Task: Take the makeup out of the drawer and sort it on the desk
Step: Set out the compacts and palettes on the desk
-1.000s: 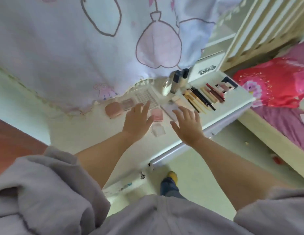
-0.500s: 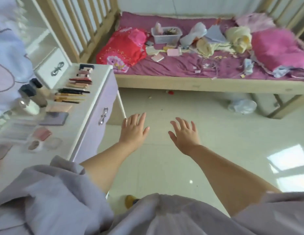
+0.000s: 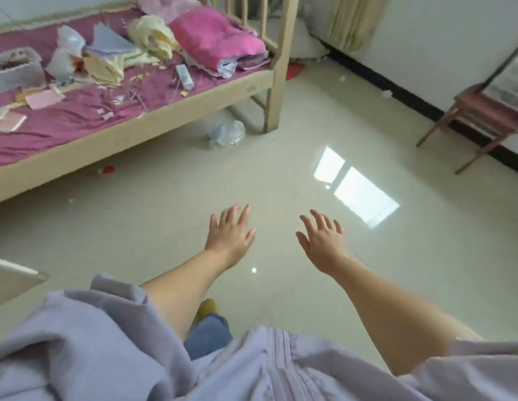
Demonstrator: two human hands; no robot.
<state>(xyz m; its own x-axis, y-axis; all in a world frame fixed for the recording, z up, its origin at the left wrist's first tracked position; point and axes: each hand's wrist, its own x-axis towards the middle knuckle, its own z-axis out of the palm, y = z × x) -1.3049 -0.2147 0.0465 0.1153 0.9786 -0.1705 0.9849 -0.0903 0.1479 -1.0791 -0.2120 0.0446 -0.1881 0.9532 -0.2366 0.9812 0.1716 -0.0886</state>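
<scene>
Makeup: none in view, no desk seen | left hand point(image 3: 230, 237) fingers spread, grip wide, holding nothing | right hand point(image 3: 322, 244) likewise, over floor point(image 3: 165, 227) | bed point(image 3: 130, 123) cluttered, upper left | no legible writing

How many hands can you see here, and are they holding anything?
2. The left hand and the right hand are spread open above the floor, both empty.
</scene>
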